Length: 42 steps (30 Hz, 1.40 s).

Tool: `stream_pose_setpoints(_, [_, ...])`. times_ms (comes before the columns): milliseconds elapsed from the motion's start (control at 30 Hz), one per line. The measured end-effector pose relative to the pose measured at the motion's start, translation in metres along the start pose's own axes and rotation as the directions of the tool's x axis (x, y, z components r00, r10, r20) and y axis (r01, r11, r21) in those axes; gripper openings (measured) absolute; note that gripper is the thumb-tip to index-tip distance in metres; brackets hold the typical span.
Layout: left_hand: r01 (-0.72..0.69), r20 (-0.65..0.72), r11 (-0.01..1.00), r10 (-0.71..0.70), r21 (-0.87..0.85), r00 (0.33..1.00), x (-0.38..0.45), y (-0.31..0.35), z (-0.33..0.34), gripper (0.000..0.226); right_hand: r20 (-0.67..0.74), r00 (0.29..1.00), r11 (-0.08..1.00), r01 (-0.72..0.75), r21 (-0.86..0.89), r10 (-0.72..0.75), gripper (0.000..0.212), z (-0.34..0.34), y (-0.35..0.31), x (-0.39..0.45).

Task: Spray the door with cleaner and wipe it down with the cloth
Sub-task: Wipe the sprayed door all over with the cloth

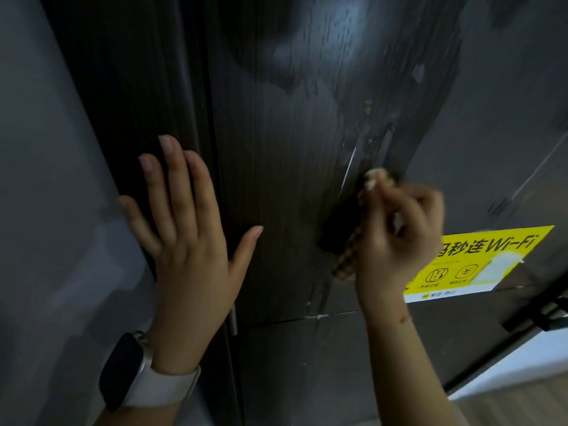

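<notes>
A dark wood-grain door (282, 142) fills the middle of the view, with wet streaks and smears across its upper part. My left hand (184, 241) lies flat with fingers spread against the door's left edge, a smartwatch on its wrist. My right hand (399, 238) grips a tan checked cloth (345, 259) and holds it against the door's right side by a black fitting (335, 222). The cloth's top pokes out above my fingers. No spray bottle is in view.
A grey wall (46, 210) stands to the left of the door. To the right, a yellow Wi-Fi sticker (485, 259) is stuck on a grey panel. A light floor strip (522, 379) shows at the lower right.
</notes>
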<state>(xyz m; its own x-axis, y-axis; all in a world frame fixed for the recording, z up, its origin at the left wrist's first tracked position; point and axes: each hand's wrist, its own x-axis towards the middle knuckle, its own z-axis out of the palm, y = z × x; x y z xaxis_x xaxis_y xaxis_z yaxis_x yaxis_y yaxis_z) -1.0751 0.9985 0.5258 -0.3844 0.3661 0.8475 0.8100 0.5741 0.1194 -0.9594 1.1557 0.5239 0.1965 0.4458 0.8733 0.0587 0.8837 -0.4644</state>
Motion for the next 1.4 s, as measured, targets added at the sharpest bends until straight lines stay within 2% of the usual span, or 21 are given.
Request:
stream_pose_setpoints(67, [-0.005, 0.011, 1.000, 0.005, 0.004, 1.000, 0.000, 0.001, 0.000, 0.103, -0.044, 0.999, 1.000, -0.014, 0.019, 0.014, 0.004, 0.004, -0.004, 0.000])
stream_pose_setpoints(167, [-0.008, 0.020, 1.000, 0.009, -0.004, 1.000, 0.001, 0.003, 0.000, 0.105, 0.184, 0.979, 0.996, 0.082, 0.041, -0.088, 0.009, 0.014, -0.021, -0.034])
stream_pose_setpoints(233, [-0.012, 0.025, 1.000, 0.012, -0.012, 1.000, 0.001, 0.003, 0.000, 0.106, 0.244, 0.961, 0.991, 0.119, 0.053, -0.128, 0.008, 0.012, -0.021, -0.033])
stream_pose_setpoints(400, [-0.009, 0.033, 1.000, 0.010, -0.024, 0.999, 0.001, 0.002, -0.001, 0.107, -0.009, 0.998, 0.997, 0.062, 0.046, -0.062, 0.004, 0.010, -0.015, 0.022])
stream_pose_setpoints(433, [-0.008, 0.033, 0.999, 0.010, -0.035, 0.999, 0.001, 0.002, -0.001, 0.107, -0.010, 0.998, 0.997, 0.064, 0.038, -0.064, 0.004, 0.011, -0.015, 0.018])
stream_pose_setpoints(533, [-0.005, 0.029, 0.999, 0.006, -0.052, 1.000, 0.002, 0.003, -0.001, 0.108, 0.129, 0.990, 0.998, 0.063, 0.011, -0.064, 0.004, 0.006, -0.012, -0.020])
stream_pose_setpoints(600, [-0.004, 0.028, 0.999, 0.006, -0.054, 1.000, 0.001, 0.003, -0.001, 0.108, 0.169, 0.983, 0.997, 0.071, -0.002, -0.070, 0.001, 0.001, -0.012, -0.028])
stream_pose_setpoints(800, [0.006, 0.036, 0.999, -0.004, -0.038, 0.999, 0.002, 0.003, -0.001, 0.108, -0.006, 0.991, 0.990, 0.135, 0.046, -0.135, 0.004, 0.021, -0.031, 0.039])
stream_pose_setpoints(933, [0.001, 0.016, 0.999, 0.000, -0.047, 1.000, 0.000, 0.002, 0.001, 0.109, 0.137, 0.986, 0.996, 0.090, 0.022, -0.092, 0.002, 0.005, -0.018, -0.015])
stream_pose_setpoints(1033, [0.013, 0.014, 0.999, -0.012, -0.049, 1.000, 0.001, 0.004, -0.001, 0.110, 0.172, 0.983, 0.997, 0.070, 0.021, -0.073, 0.004, 0.005, -0.017, -0.009])
stream_pose_setpoints(1200, [0.009, 0.008, 0.998, -0.008, -0.067, 1.000, 0.001, 0.003, 0.000, 0.107, -0.019, 0.994, 0.993, 0.105, 0.050, -0.104, 0.004, 0.019, -0.033, 0.054])
stream_pose_setpoints(1400, [0.004, -0.026, 0.997, -0.006, -0.071, 1.000, 0.001, 0.001, 0.004, 0.104, 0.149, 0.988, 0.999, 0.038, -0.011, -0.036, 0.003, -0.006, -0.006, -0.015])
